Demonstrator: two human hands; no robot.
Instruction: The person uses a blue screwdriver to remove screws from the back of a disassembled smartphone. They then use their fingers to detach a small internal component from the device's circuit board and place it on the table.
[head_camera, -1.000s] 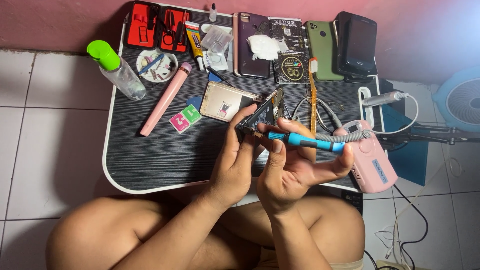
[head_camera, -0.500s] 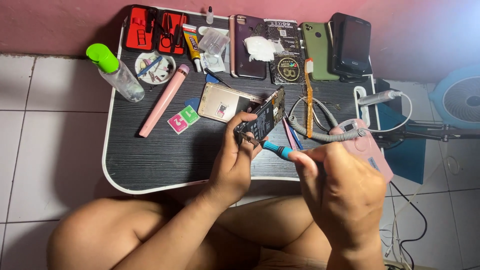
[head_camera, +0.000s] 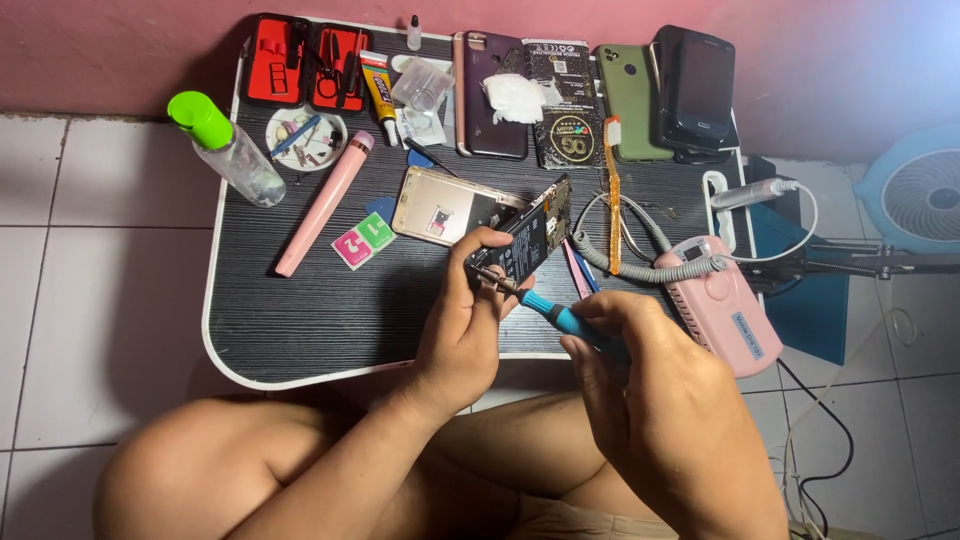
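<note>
At the centre of the frame, the opened phone (head_camera: 528, 240) stands tilted on edge above the black worktop (head_camera: 300, 320), with the left hand (head_camera: 468, 330) just below it, its fingers (head_camera: 487, 240) curled and pinching the phone's lower end. The right hand (head_camera: 660, 400), at lower right, has its fingers pressed together around the blue-handled screwdriver (head_camera: 545, 308), whose metal tip touches the phone's lower edge beside the left thumb. A gold back cover (head_camera: 440, 208) lies flat just left of the phone, and a pink device (head_camera: 725, 300) sits at the right.
</note>
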